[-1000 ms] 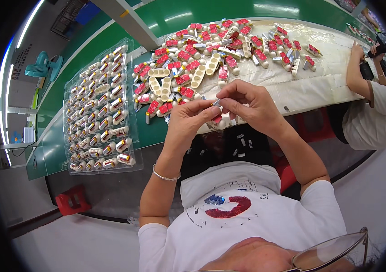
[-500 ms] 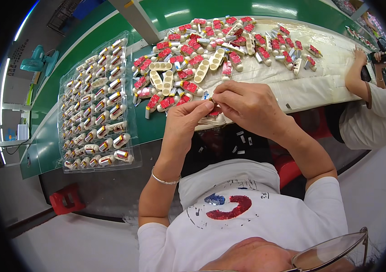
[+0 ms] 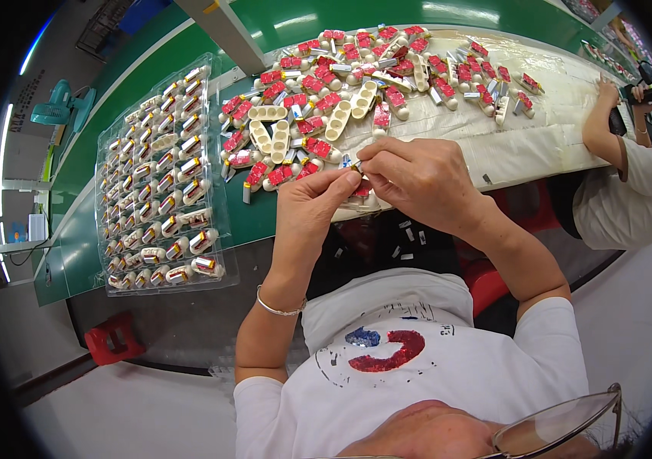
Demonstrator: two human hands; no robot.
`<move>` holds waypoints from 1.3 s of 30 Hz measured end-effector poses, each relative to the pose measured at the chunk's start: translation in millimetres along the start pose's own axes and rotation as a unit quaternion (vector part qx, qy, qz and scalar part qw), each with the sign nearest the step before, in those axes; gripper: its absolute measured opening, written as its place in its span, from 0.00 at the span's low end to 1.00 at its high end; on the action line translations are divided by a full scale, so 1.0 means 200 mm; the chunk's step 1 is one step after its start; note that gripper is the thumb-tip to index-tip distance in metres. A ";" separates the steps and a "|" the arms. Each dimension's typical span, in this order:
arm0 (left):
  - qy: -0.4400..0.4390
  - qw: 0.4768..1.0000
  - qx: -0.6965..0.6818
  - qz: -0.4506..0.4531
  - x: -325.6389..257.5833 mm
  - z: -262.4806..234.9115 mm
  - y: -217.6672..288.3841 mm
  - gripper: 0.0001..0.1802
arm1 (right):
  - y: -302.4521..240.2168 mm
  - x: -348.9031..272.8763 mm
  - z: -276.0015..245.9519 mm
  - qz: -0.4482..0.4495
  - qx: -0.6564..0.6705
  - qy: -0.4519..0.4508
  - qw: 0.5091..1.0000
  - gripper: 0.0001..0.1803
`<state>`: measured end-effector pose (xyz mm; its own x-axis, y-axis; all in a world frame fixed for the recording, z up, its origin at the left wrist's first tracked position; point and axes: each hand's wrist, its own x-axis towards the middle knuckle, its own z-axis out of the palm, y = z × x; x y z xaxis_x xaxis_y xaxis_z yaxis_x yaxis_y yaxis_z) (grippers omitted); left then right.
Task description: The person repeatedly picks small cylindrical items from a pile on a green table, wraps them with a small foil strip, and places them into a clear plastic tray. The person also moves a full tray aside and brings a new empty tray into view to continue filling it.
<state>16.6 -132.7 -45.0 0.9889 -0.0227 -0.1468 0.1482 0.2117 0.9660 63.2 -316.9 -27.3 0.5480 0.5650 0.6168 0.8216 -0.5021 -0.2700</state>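
Note:
My left hand (image 3: pixel 312 200) and my right hand (image 3: pixel 424 183) meet at the table's front edge, thumbs and fingertips pinched together. Between them is a small silvery piece (image 3: pixel 354 167), mostly covered by the fingers; its kind cannot be made out. Just under the fingertips a white rounded part with a red face (image 3: pixel 362 200) shows in part. Beyond my hands lies a heap of similar white parts with red faces (image 3: pixel 320 147), many with small silver blocks attached. Among them are cream strips with round hollows (image 3: pixel 339 120).
To the left, a clear plastic tray (image 3: pixel 228 268) holds rows of white parts with silver-and-yellow blocks. A post (image 3: pixel 226 34) rises behind it. The green table (image 3: pixel 253 218) carries a pale padded sheet (image 3: pixel 540 141). Another person's arm (image 3: pixel 603 122) rests at right. Small silvery bits lie on my lap.
My hands stay pinched at nearly the same spot, with the right fingers shifted slightly. The small piece between them shows at a slightly different angle. The view has moved a little.

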 end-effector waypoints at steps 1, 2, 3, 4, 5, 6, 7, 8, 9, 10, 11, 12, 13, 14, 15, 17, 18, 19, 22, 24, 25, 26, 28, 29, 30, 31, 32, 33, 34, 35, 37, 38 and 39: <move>0.000 1.000 0.004 0.003 0.00 0.00 0.00 0.12 | 0.00 0.00 0.00 -0.002 -0.006 -0.002 1.000 0.08; 0.004 1.000 0.025 0.006 0.00 0.01 0.00 0.12 | 0.00 0.00 0.00 -0.003 -0.013 -0.004 1.000 0.08; 0.008 0.999 0.046 0.010 0.00 0.01 -0.01 0.11 | 0.01 0.00 0.00 -0.008 -0.019 -0.005 1.000 0.08; 0.012 0.998 0.068 0.013 0.01 0.01 -0.01 0.11 | 0.01 0.00 0.00 -0.012 -0.025 -0.006 1.000 0.09; 0.009 0.997 0.072 0.011 0.01 0.01 -0.01 0.11 | 0.01 0.00 0.00 -0.018 -0.032 -0.007 0.999 0.09; 0.006 0.997 0.077 0.008 0.01 0.01 0.00 0.12 | 0.01 0.00 0.01 -0.012 -0.033 -0.012 0.999 0.09; 0.003 0.997 0.082 0.005 0.01 0.01 0.00 0.12 | 0.01 0.00 0.00 -0.007 -0.034 -0.017 0.999 0.10; 0.004 0.997 0.082 0.006 0.01 0.02 0.00 0.12 | 0.01 0.00 0.00 -0.002 -0.035 -0.022 0.999 0.10; 0.005 0.997 0.081 0.007 0.00 0.02 0.00 0.12 | 0.01 0.00 0.00 0.011 -0.026 -0.032 0.999 0.08; 0.006 0.997 0.081 0.008 0.00 0.02 0.00 0.12 | 0.01 0.00 -0.01 0.023 -0.017 -0.043 0.999 0.06; 0.008 0.997 0.078 0.011 0.00 0.03 0.00 0.12 | 0.02 -0.01 -0.01 0.036 -0.007 -0.053 0.998 0.05; 0.010 0.997 0.074 0.014 0.00 0.04 0.01 0.12 | 0.03 -0.01 -0.01 0.049 0.051 -0.026 0.997 0.04; 0.013 0.997 0.071 0.017 0.00 0.04 0.02 0.12 | 0.06 -0.01 0.00 0.062 0.108 0.002 0.992 0.04; 0.011 0.998 0.055 0.014 0.00 0.03 0.02 0.12 | 0.07 -0.01 0.01 0.072 0.167 0.029 0.983 0.04; 0.011 0.999 0.039 0.011 0.01 0.01 0.02 0.12 | 0.07 -0.01 -0.01 0.140 0.262 0.038 0.954 0.03; 0.004 1.000 0.001 0.002 0.02 -0.03 0.02 0.11 | 0.09 -0.03 -0.08 0.271 0.435 0.056 0.857 0.07; 0.002 1.000 -0.021 -0.003 0.02 -0.05 0.02 0.11 | 0.14 -0.06 -0.10 0.287 0.469 0.042 0.834 0.07; 0.001 0.999 -0.043 -0.008 0.02 -0.06 0.02 0.11 | 0.17 -0.09 -0.11 0.264 0.414 -0.001 0.871 0.08; -0.019 0.994 -0.108 -0.016 0.01 -0.05 0.02 0.11 | 0.19 -0.16 -0.07 0.188 0.318 -0.062 0.927 0.12; -0.048 0.989 -0.130 -0.044 0.01 -0.04 0.03 0.10 | 0.09 -0.12 -0.06 0.196 0.391 -0.026 0.899 0.12; -0.061 0.986 -0.140 -0.058 0.01 -0.03 0.03 0.10 | 0.05 -0.10 -0.05 0.200 0.427 -0.007 0.882 0.13; -0.064 0.985 -0.148 -0.059 0.01 -0.02 0.03 0.10 | 0.04 -0.09 -0.04 0.183 0.446 0.008 0.876 0.16; -0.070 0.982 -0.164 -0.061 0.00 0.01 0.04 0.10 | 0.03 -0.08 0.02 0.159 0.482 0.050 0.860 0.15; -0.084 0.980 -0.169 -0.061 0.00 -0.01 0.03 0.11 | 0.03 -0.08 0.03 0.147 0.501 0.068 0.850 0.15; -0.099 0.978 -0.174 -0.062 0.00 -0.03 0.02 0.12 | 0.01 -0.07 0.03 0.144 0.493 0.067 0.855 0.13; -0.114 0.975 -0.179 -0.063 0.00 -0.04 0.02 0.14 | 0.01 -0.06 0.02 0.143 0.481 0.072 0.862 0.13; -0.105 0.978 -0.178 -0.041 -0.01 -0.03 0.02 0.15 | 0.00 -0.06 0.02 0.141 0.470 0.075 0.868 0.12; -0.096 0.979 -0.177 -0.020 -0.01 -0.02 0.02 0.17 | 0.00 -0.05 0.02 0.139 0.458 0.079 0.874 0.11; -0.087 0.981 -0.176 0.001 -0.02 -0.01 0.03 0.19 | -0.01 -0.05 0.02 0.142 0.449 0.081 0.878 0.11; -0.093 0.984 -0.148 0.014 -0.03 -0.01 0.05 0.21 | -0.01 -0.05 0.02 0.146 0.439 0.085 0.883 0.10; -0.104 0.989 -0.093 0.040 -0.05 0.00 0.07 0.24 | 0.00 -0.05 0.00 0.133 0.401 0.087 0.902 0.10; -0.092 0.992 -0.080 0.035 -0.06 -0.01 0.08 0.24 | 0.00 -0.04 -0.01 0.117 0.375 0.085 0.916 0.11; -0.080 0.994 -0.067 0.029 -0.06 -0.01 0.08 0.24 | 0.00 -0.03 -0.02 0.100 0.349 0.083 0.928 0.11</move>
<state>6.3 -127.5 -28.8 0.9862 -0.1594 -0.0447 0.0982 0.3460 0.9331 59.2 -323.8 -28.6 0.7158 0.3691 0.5927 0.6398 -0.0067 -0.7685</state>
